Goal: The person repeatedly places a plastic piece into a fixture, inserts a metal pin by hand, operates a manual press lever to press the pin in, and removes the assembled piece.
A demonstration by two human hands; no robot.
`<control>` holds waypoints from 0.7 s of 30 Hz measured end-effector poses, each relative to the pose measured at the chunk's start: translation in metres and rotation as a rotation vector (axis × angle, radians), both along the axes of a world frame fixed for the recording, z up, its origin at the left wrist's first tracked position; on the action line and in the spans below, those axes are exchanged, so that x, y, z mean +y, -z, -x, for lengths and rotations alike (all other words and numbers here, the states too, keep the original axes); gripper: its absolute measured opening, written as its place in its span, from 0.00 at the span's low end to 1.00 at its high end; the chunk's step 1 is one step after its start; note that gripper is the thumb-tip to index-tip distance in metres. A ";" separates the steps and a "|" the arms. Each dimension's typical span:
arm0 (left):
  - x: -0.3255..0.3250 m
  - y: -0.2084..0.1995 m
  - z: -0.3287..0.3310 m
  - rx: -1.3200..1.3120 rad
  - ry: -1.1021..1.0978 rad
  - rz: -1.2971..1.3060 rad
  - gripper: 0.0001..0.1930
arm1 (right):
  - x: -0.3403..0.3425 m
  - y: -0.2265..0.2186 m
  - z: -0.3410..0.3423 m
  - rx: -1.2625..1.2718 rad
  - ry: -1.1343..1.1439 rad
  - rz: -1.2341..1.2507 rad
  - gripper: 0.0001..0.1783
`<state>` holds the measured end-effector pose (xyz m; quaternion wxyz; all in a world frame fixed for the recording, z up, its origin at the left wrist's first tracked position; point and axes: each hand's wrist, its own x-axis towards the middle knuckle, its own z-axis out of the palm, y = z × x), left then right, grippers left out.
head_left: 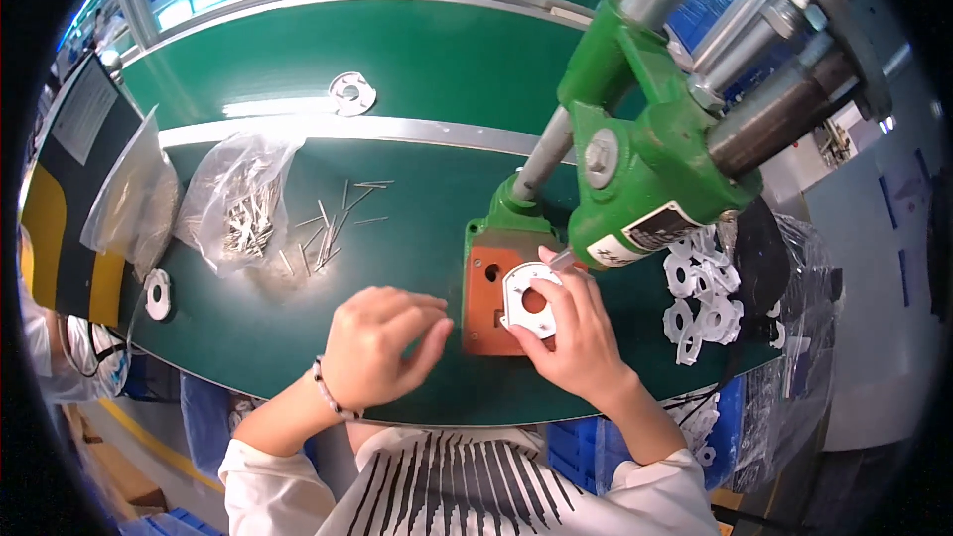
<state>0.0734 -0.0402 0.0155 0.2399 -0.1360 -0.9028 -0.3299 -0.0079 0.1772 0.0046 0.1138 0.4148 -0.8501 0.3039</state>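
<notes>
Right hand (574,337) has its fingers pinched on a white notched disc (532,300), just right of frame centre, holding it flat on the orange base plate (486,323) of the green hand press (635,169). Thumb sits on the lower edge, fingertips on the right rim. Left hand (382,347), centre-bottom, is loosely curled; probably pinching a pin, but I can't tell. Loose metal pins (333,228) lie centre-left beside a clear bag (233,203). The heap of white discs (705,293) on the right is partly hidden behind the press.

right hand (576,333) on white plate (531,300), green press (635,169) above
</notes>
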 end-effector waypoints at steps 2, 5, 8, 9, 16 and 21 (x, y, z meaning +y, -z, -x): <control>-0.016 0.007 0.004 0.015 -0.093 -0.061 0.02 | 0.003 -0.001 0.001 0.050 -0.079 -0.109 0.23; -0.044 0.022 0.006 0.034 -0.276 -0.135 0.03 | 0.002 0.002 -0.004 0.061 -0.087 -0.158 0.26; -0.061 0.030 0.011 -0.007 -0.350 -0.089 0.03 | 0.006 0.005 -0.005 0.090 -0.095 -0.181 0.27; -0.067 0.037 0.017 0.005 -0.390 -0.098 0.02 | 0.007 0.005 -0.005 0.114 -0.086 -0.207 0.27; -0.091 0.052 0.047 -0.185 -0.317 0.177 0.10 | 0.027 0.025 -0.015 0.258 -0.023 0.147 0.30; -0.089 0.069 0.085 -0.200 -0.256 0.323 0.08 | 0.046 0.030 -0.035 0.338 -0.091 0.215 0.20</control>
